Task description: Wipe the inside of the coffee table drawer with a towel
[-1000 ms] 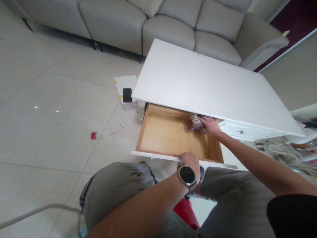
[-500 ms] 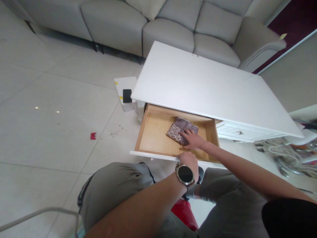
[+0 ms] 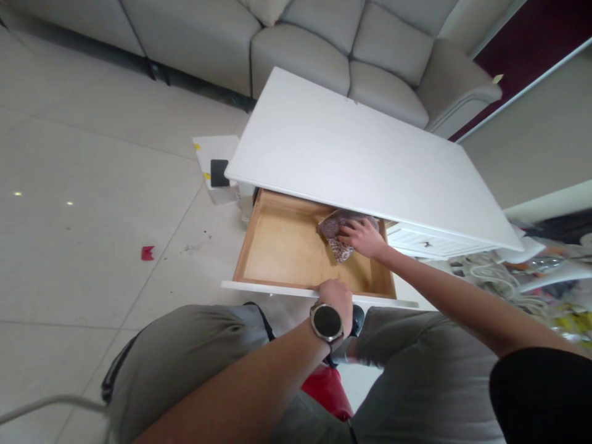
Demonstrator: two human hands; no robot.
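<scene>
A white table (image 3: pixel 351 148) has a wooden drawer (image 3: pixel 282 246) pulled out toward me. My left hand (image 3: pixel 337 295), with a round watch at the wrist, is closed over the top edge of the drawer's white front. Inside the drawer, at its right rear part, my right hand (image 3: pixel 363 237) presses on a patterned purple-brown cloth (image 3: pixel 341 250). The fingers are bent over the cloth, which is bunched, with one corner hanging toward the drawer's middle. The far edge of the cloth lies close under the tabletop's rim.
A grey sofa (image 3: pixel 300 55) runs behind the table. On the floor at the left stands a white box (image 3: pixel 215 145) with a black flat object (image 3: pixel 219 173) on it. A red scrap (image 3: pixel 147 253) lies on the tiles. Cables and clutter (image 3: pixel 499 277) spread at the right.
My right hand has moved the cloth toward the drawer's back right, and the cloth has turned and bunched. My left hand keeps its hold on the drawer front. The view has shifted slightly right.
</scene>
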